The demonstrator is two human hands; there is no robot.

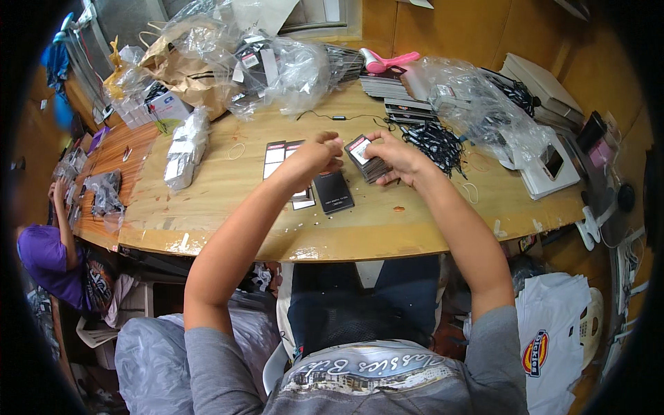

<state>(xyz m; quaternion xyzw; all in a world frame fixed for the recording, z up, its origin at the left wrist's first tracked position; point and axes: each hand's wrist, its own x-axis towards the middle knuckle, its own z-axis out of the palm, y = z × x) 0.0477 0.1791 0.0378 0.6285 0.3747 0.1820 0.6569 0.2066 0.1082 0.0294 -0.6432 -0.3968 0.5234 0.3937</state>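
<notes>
My right hand (395, 158) grips a stack of cards (369, 168), dark-edged, with a white and red face on top. Just left of it, my left hand (319, 153) hovers over the table with its fingers curled together; whether anything small sits in them is hidden. Below the hands lies a flat black card (334, 194) with small light print. White cards with dark borders (274, 152) lie side by side, partly covered by my left forearm. A tangled heap of black cords (437, 144) is right of my right hand.
Card stacks (389, 86), a pink-and-white handheld tool (386, 61) and clear plastic bags (297, 75) line the back. A wrapped bundle of small boxes (185, 153) sits left. At right, a phone (552, 162) rests on a white box. A person in purple (47, 257) works far left.
</notes>
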